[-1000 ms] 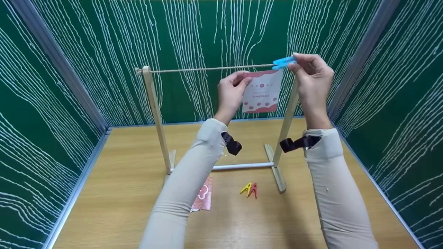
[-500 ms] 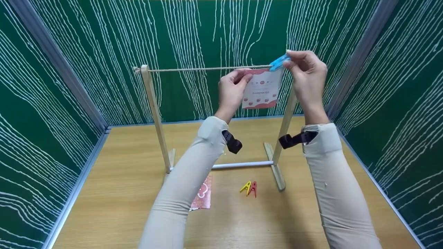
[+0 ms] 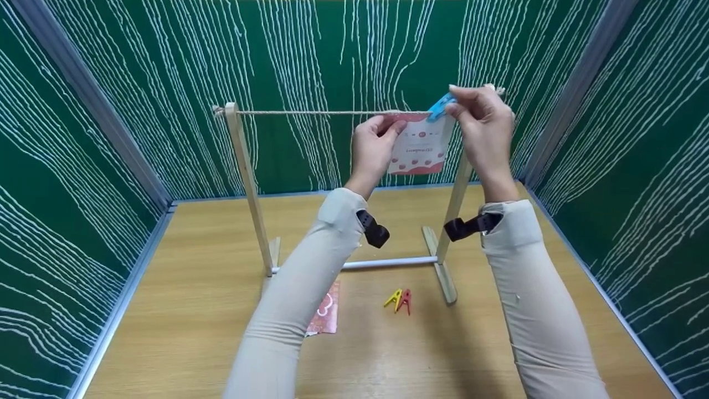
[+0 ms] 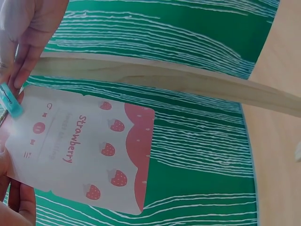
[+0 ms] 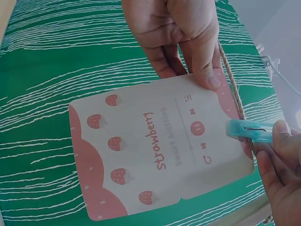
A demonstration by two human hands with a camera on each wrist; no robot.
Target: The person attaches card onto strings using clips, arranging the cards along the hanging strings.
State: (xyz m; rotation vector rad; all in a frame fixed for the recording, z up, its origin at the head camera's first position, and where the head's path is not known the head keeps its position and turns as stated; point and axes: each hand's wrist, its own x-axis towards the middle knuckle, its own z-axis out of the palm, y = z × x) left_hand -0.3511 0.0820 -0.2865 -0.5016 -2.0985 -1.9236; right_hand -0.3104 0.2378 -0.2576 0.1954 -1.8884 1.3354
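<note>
A white and pink strawberry card (image 3: pixel 418 145) hangs against the twine (image 3: pixel 310 112) strung between two wooden posts. My left hand (image 3: pixel 374 149) pinches the card's upper left corner between thumb and fingers, close to the twine. A blue clothespin (image 3: pixel 441 106) sits across the twine and the card's top edge near its right end. My right hand (image 3: pixel 487 130) pinches the clothespin's handle end. In the right wrist view the clothespin (image 5: pixel 249 130) overlaps both the twine (image 5: pixel 230 75) and the card (image 5: pixel 160 146). The left wrist view also shows the card (image 4: pixel 80 146), its printing facing me.
A yellow clothespin (image 3: pixel 393 299) and a red clothespin (image 3: pixel 405 302) lie on the wooden table (image 3: pixel 183 310). Partly behind my left sleeve lies a pink printed item (image 3: pixel 328 313). The rack has a white bottom bar (image 3: pixel 388 262) and a right post (image 3: pixel 457 194). Green walls surround the table.
My right hand has moved left and tilted the blue clothespin more steeply, bringing its tip down over the twine and card edge. My left hand keeps its pinch on the card.
</note>
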